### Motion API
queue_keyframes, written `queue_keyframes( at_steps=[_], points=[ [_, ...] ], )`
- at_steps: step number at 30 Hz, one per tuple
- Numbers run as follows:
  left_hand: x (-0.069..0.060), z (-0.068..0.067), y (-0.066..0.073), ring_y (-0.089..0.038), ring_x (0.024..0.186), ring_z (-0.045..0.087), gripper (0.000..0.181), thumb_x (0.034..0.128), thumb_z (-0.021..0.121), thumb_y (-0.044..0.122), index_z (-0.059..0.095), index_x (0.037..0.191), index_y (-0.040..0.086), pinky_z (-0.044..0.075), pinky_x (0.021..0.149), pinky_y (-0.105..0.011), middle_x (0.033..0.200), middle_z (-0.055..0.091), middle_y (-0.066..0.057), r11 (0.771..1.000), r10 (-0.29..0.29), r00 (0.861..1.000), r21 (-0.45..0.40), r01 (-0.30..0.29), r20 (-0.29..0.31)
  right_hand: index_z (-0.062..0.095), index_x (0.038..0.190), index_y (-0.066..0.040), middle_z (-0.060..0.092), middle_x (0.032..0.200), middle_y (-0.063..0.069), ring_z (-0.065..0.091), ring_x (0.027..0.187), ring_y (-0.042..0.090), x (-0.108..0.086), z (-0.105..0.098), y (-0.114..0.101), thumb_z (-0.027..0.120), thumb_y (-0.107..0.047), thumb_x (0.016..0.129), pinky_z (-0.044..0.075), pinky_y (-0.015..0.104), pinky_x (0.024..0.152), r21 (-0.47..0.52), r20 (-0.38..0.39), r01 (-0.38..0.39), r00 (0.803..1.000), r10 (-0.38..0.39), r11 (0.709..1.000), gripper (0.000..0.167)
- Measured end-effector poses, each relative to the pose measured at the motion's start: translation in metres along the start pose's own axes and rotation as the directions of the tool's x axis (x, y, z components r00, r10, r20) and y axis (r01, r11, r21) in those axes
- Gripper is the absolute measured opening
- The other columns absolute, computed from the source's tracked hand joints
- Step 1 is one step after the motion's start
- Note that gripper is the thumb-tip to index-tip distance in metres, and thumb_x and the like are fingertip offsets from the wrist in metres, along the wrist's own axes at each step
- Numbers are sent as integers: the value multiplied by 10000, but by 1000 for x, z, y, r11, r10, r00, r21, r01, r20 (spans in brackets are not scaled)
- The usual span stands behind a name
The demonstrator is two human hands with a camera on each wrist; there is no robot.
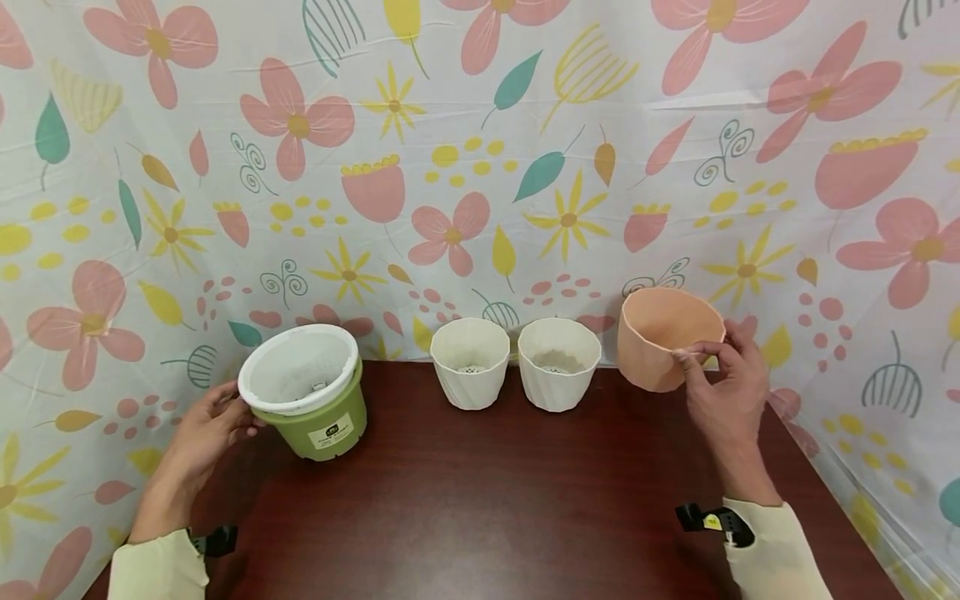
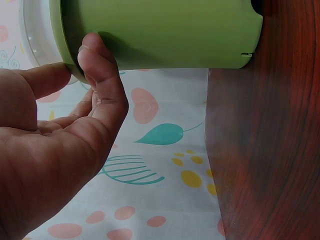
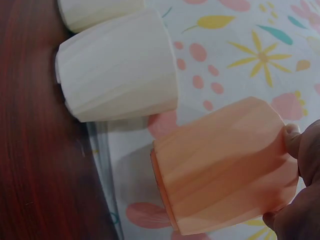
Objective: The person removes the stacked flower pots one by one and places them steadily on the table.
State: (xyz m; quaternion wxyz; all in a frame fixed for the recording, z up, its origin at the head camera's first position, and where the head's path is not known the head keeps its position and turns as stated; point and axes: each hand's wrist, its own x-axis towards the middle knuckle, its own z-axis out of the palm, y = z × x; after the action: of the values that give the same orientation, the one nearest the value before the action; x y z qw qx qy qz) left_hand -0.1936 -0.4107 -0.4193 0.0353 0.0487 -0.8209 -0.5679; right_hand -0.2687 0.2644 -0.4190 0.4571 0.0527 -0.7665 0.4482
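Observation:
At the left of the head view, a green flowerpot point(image 1: 309, 437) with a pale label holds a white pot point(image 1: 258, 395) nested inside it. My left hand point(image 1: 204, 433) grips the green pot at its rim; in the left wrist view the thumb lies by the lip and a bent finger point(image 2: 102, 70) against the side. At the right, my right hand point(image 1: 729, 393) pinches the rim of a peach-coloured flowerpot point(image 1: 647, 357) between thumb and fingers. That pot is tilted, its base raised off the table in the right wrist view point(image 3: 225, 165).
Two small white fluted pots point(image 1: 471, 385) point(image 1: 558, 387) stand upright side by side at the back of the dark red-brown table point(image 1: 480, 500). Holes show in their bottoms. A floral sheet point(image 1: 480, 167) hangs right behind the table's back edge and along its sides.

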Motion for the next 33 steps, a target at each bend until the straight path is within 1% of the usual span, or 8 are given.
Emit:
queue_keyframes(
  at_steps=[4,9,13,16,21,26,31,33],
  points=[
    [0,0,0,-83,920,684,741,1141,495,355,171,1627,-101,597,799,-224,1076,629,178,1000,-4,1000,-9,4,0,713,877,103,590,1455,237,513,1387,375,-3,3,5,874,29,845,420,53,882,-17,1,-8,1000,8,1000,180],
    [1,0,0,-82,920,684,738,1140,504,347,171,1629,-93,597,801,-222,1073,632,176,1000,-12,1000,-13,12,-3,710,876,119,574,1467,238,537,1362,358,-6,7,11,861,50,848,449,31,781,19,8,-34,999,34,999,168],
    [1,0,0,-90,926,687,739,1140,502,349,170,1630,-94,598,801,-227,1079,630,170,1000,-12,1000,-8,12,-5,717,874,115,588,1447,236,554,1312,279,-9,10,16,863,46,847,453,66,798,10,14,-34,999,34,999,163],
    [0,1,1,-92,923,690,738,1142,498,347,169,1628,-100,599,796,-227,1072,633,177,1000,-7,1000,-13,6,-5,723,867,92,602,1430,224,556,1303,301,-11,11,18,871,23,848,428,91,845,-24,19,-39,999,39,999,165],
    [-1,1,1,-91,919,691,739,1141,502,345,171,1626,-104,597,790,-225,1063,639,185,1000,2,1000,-24,-2,-3,727,857,52,607,1441,208,535,1369,378,-14,11,22,877,-29,854,389,140,988,-84,19,-61,998,63,995,170],
    [0,1,1,-90,923,691,741,1141,500,350,170,1629,-100,598,796,-231,1068,636,173,1000,-3,1000,-16,3,-2,734,883,55,590,1466,213,535,1375,378,-17,10,28,874,-59,864,376,108,942,-90,20,-89,996,91,992,181],
    [0,0,0,-85,926,686,734,1143,492,354,179,1633,-94,598,803,-231,1076,629,172,1000,-11,1000,4,11,-4,735,900,54,575,1487,214,526,1392,389,-19,9,33,864,-88,883,417,223,1041,-122,36,-102,994,107,987,193],
    [0,1,0,-85,927,686,728,1144,488,352,184,1633,-94,597,805,-229,1076,629,172,1000,-10,1000,7,10,-4,732,900,57,569,1489,223,524,1394,398,-20,9,34,865,-88,884,419,230,1033,-127,43,-101,993,107,987,198]
  ],
)
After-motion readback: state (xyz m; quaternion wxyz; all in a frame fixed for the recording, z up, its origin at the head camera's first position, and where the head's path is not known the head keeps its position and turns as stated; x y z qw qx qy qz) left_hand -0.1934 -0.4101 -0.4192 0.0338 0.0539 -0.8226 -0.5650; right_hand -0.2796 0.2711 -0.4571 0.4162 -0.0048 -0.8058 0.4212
